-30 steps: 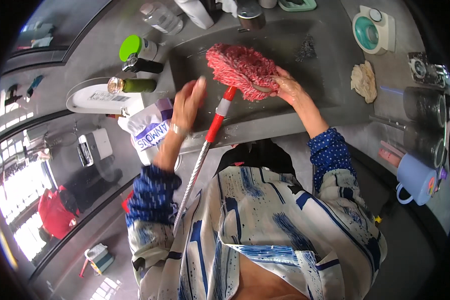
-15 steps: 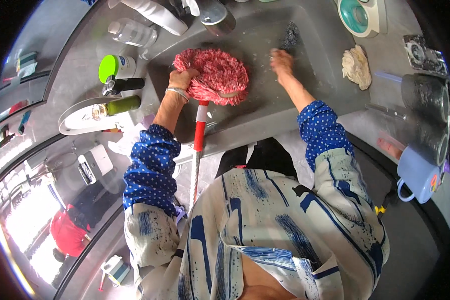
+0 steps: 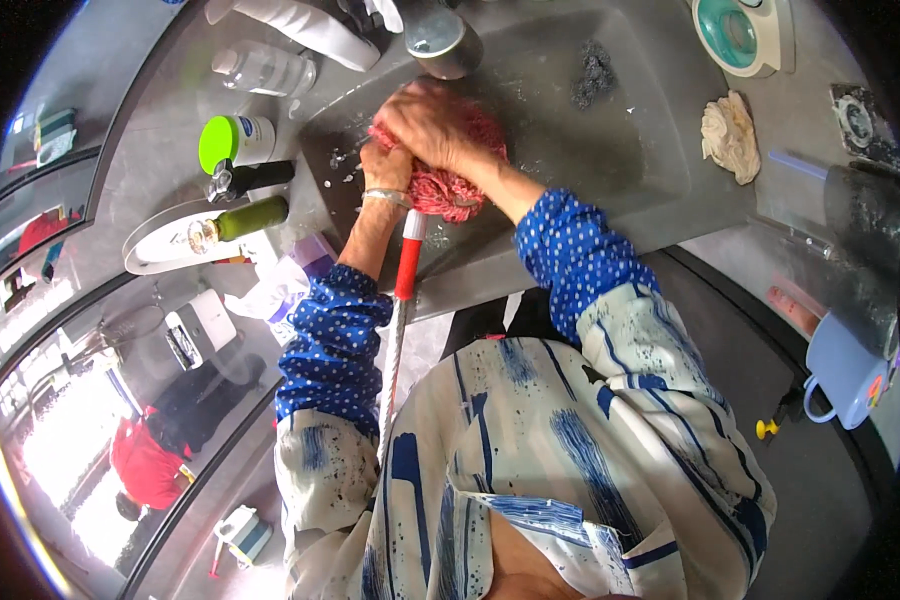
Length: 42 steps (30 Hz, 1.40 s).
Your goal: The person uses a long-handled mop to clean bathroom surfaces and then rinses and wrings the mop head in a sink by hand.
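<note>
A red and pink mop head (image 3: 448,188) lies bunched in a grey sink (image 3: 610,150), under the tap (image 3: 438,35). My right hand (image 3: 432,122) presses down on top of it, fingers closed over the strands. My left hand (image 3: 385,170) grips the mop head's left side just under the right hand. The mop's red and silver handle (image 3: 402,300) runs down from the sink edge toward my body.
Left of the sink stand a green-capped jar (image 3: 232,140), a dark bottle (image 3: 250,178), a green bottle on a white plate (image 3: 175,240) and clear bottles. A steel scourer (image 3: 595,75) lies in the sink. A crumpled cloth (image 3: 730,135), teal holder (image 3: 735,35) and blue mug (image 3: 850,370) sit right.
The mop head moved left under the tap and got bunched up. My right hand came from the sink's right side onto the mop head, joining my left hand.
</note>
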Tool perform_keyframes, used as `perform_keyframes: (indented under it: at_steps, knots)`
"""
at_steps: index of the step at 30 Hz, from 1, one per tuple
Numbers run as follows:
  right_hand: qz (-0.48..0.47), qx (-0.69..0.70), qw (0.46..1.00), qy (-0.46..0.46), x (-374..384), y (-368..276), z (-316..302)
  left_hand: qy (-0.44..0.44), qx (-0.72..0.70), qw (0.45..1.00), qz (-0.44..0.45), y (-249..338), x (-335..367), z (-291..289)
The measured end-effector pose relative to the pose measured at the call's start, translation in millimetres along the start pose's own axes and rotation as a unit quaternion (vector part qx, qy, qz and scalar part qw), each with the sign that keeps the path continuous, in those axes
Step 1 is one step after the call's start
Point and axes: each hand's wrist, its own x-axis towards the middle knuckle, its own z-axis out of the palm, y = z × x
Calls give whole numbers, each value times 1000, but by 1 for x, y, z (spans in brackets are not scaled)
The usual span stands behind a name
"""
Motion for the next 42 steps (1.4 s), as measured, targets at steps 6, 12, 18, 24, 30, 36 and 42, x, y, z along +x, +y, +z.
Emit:
perform_keyframes:
  at_steps: [6, 12, 18, 24, 30, 36, 42]
  knots:
    - [375, -4, 922, -92, -73, 100, -12, -15, 134, 991, 19, -10, -9, 2]
    - [427, 149, 892, -25, -56, 36, -58, 12, -26, 999, 38, -4, -19, -7]
    - [114, 118, 978, 126, -12, 0, -28, 30, -158, 985, -55, 30, -19, 13]
    - [315, 100, 943, -46, -22, 43, -4, 99, -164, 976, -101, 13, -18, 14]
    - [282, 146, 947, 53, -92, 113, 16, 124, -121, 969, -176, 2, -42, 30]
    - [217, 237, 924, -208, 6, 37, -9, 128, -69, 980, -136, 15, -39, 18]
    - [342, 409, 841, -91, -56, 99, 1, 175, -186, 934, -251, 24, -21, 25]
